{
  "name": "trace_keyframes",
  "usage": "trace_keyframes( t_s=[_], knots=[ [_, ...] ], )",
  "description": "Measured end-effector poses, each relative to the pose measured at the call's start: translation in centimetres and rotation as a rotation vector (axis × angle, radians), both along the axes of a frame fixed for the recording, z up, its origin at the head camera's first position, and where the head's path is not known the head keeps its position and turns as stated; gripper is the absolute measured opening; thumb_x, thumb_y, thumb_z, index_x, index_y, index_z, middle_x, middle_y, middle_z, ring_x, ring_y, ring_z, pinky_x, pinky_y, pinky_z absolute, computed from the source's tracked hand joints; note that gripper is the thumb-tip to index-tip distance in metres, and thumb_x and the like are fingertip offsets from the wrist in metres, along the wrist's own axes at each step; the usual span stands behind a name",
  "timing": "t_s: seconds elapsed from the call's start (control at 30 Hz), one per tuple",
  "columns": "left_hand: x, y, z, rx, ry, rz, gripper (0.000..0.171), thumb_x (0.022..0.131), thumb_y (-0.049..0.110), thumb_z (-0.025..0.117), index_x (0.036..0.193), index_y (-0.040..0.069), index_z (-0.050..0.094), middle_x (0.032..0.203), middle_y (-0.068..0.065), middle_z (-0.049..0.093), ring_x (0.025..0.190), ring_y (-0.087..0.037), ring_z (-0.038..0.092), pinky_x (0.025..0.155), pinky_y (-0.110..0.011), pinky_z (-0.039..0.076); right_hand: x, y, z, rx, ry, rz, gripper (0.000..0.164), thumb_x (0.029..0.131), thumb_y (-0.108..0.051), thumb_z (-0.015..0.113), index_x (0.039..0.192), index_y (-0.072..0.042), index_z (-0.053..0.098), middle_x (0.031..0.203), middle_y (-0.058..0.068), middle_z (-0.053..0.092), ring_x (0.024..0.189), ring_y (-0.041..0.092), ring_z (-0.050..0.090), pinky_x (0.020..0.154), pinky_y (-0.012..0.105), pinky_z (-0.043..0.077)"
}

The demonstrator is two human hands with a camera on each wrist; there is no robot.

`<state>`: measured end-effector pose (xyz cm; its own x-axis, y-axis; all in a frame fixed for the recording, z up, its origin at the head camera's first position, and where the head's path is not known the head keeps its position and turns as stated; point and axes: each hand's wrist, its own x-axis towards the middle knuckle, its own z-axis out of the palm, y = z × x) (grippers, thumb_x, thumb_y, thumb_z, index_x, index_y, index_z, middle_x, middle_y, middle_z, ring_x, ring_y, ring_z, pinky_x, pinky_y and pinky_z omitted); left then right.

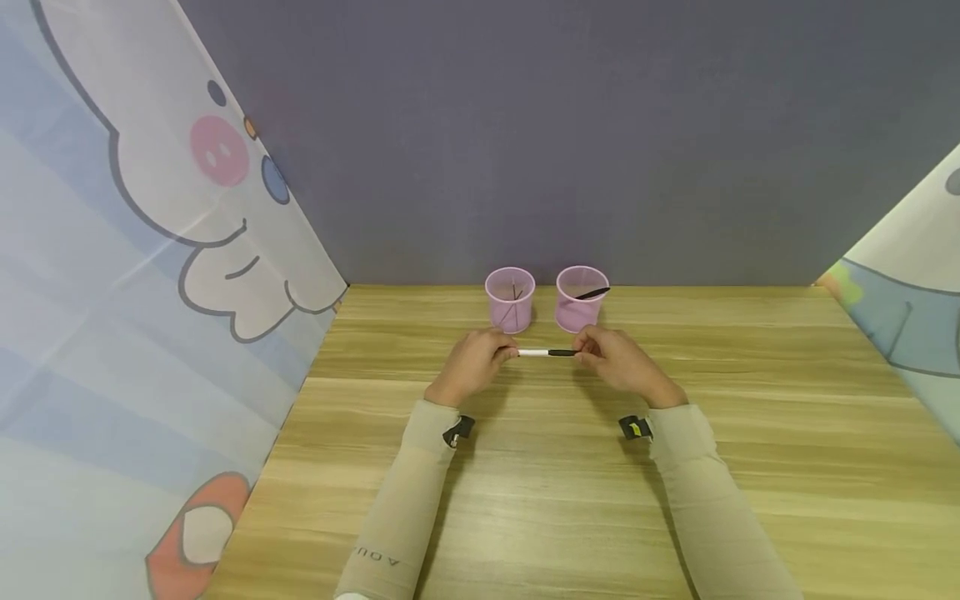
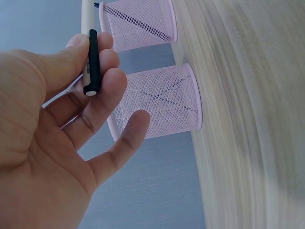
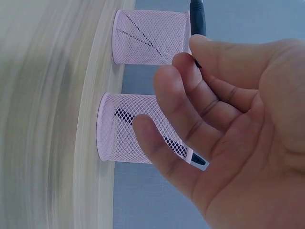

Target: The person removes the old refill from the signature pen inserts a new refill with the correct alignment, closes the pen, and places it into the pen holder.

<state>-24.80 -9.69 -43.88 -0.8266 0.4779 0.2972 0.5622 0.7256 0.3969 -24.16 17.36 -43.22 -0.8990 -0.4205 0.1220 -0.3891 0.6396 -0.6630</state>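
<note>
Both hands hold one white-and-black pen point(image 1: 535, 352) level above the table, just in front of two pink mesh cups. My left hand point(image 1: 474, 360) pinches the white end, where a black clip point(image 2: 94, 57) shows in the left wrist view. At the other end, my right hand point(image 1: 619, 360) pinches the black part point(image 3: 198, 21) between thumb and fingers, with a small dark tip poking out below. Thin dark sticks cross inside the left cup point(image 1: 511, 313). A black pen point(image 1: 592, 293) leans in the right cup point(image 1: 577, 315), its end sticking out over the rim.
The wood-grain table point(image 1: 540, 500) runs back to a dark grey panel point(image 1: 555, 142) right behind the cups. A cartoon-printed sheet point(image 1: 135, 333) hangs along the left side, and another printed sheet point(image 1: 911, 325) is at the right. Dark wrist straps point(image 1: 458, 431) sit by both cuffs.
</note>
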Motion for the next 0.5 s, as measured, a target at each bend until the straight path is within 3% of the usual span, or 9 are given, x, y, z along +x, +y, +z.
trace_keyframes(
  t_s=[0.3,0.5],
  knots=[
    [0.06,0.10,0.17,0.008,-0.009,0.006,0.015,0.097,0.020,0.069,0.099,0.008,0.078,0.094,-0.003,0.074,0.088,-0.018,0.071,0.082,-0.035,0.058,-0.12,0.50,0.08,-0.018,-0.002,0.030,0.013,0.102,-0.010,0.061,0.108,-0.003,0.070,0.095,0.013,0.072,0.084,0.017,0.061,0.076,0.034,0.052],
    [0.11,0.13,0.21,0.009,0.001,0.005,0.015,0.096,0.020,0.069,0.098,0.008,0.078,0.093,-0.003,0.075,0.088,-0.019,0.071,0.083,-0.035,0.058,-0.26,0.62,0.01,0.010,-0.014,0.033,0.020,0.105,-0.012,0.055,0.100,-0.001,0.070,0.082,0.008,0.065,0.073,0.015,0.053,0.066,0.030,0.046]
  ],
)
